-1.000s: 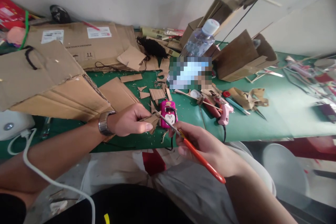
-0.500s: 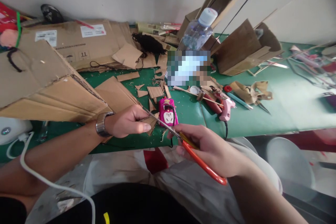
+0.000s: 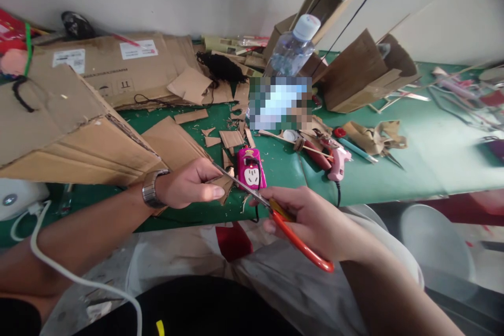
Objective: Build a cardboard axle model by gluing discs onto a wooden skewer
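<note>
In the head view my right hand (image 3: 311, 223) grips a pair of scissors (image 3: 301, 241) with orange-red handles, the fingers wrapped at the handle loops. The metal blades point up and left toward my left hand (image 3: 192, 185), over the front edge of the table. My left hand is closed, thumb stretched toward the right, around a brown piece of cardboard (image 3: 225, 189) that shows near the thumb. The blade tips reach this hand and the cardboard, so the exact contact is hidden. A pink power socket (image 3: 251, 167) lies just behind the blades.
Cardboard scraps (image 3: 231, 139) litter the green table (image 3: 283, 165). A large cardboard box (image 3: 106, 142) stands at the left, with a flattened carton (image 3: 157, 68) behind. A pink glue gun (image 3: 337, 165), water bottle (image 3: 293, 50) and cardboard box (image 3: 366, 79) sit to the right. A white cable (image 3: 79, 274) crosses my left arm.
The scissors' handles and my right hand have shifted slightly up and left, and the handles look a little closer together. My left hand stays almost in place.
</note>
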A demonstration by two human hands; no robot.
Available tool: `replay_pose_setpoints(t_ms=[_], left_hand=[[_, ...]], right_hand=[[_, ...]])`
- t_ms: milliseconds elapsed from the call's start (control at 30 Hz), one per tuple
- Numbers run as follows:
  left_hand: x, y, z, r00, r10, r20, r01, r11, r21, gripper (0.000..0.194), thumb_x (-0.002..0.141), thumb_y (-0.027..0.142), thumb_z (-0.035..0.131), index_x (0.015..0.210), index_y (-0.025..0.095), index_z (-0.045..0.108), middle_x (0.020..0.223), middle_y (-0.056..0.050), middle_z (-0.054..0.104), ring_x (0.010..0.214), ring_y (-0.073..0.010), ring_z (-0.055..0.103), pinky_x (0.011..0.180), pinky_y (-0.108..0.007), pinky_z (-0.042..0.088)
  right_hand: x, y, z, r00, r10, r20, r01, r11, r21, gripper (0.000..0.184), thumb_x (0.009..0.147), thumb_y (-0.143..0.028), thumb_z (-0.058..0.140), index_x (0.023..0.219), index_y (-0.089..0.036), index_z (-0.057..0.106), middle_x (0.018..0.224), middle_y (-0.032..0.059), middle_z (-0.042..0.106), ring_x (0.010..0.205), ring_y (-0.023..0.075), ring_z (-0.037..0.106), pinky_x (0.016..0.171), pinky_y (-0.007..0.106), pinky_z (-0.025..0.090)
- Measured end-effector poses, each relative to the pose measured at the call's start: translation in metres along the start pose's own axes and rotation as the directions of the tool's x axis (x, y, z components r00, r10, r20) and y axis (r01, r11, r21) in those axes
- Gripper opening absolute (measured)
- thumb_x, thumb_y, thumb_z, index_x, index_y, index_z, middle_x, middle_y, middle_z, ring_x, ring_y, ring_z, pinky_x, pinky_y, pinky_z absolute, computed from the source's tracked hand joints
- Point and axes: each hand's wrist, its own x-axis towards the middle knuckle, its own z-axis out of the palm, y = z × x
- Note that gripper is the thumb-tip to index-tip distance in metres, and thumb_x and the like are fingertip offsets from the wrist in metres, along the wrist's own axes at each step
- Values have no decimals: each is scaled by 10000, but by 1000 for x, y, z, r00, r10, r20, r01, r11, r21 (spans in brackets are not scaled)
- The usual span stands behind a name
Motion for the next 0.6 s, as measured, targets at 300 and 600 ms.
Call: replay_pose_setpoints(t_ms=[300, 600], left_hand=[[2, 3, 0, 997, 65, 44, -65, 998, -9, 414, 1013, 397, 643, 668, 189, 544, 601, 29, 434, 549, -111, 375, 518, -267, 314], [1, 5, 7, 989, 148, 7, -147, 974, 172, 359, 972, 255, 588, 644, 215, 447, 577, 59, 329, 506, -90, 276, 481, -273, 236]], right_hand=[[2, 2, 2, 999, -32, 20, 31, 996, 80, 312, 1019, -501, 764, 963, -199, 708, 714, -58, 524, 656, 119, 404, 576, 255, 337], [2, 16, -14, 963, 40, -267, -93, 978, -188, 377, 981, -550, 731, 1159, -219, 769, 631, -46, 591, 569, 149, 491, 546, 272, 373]])
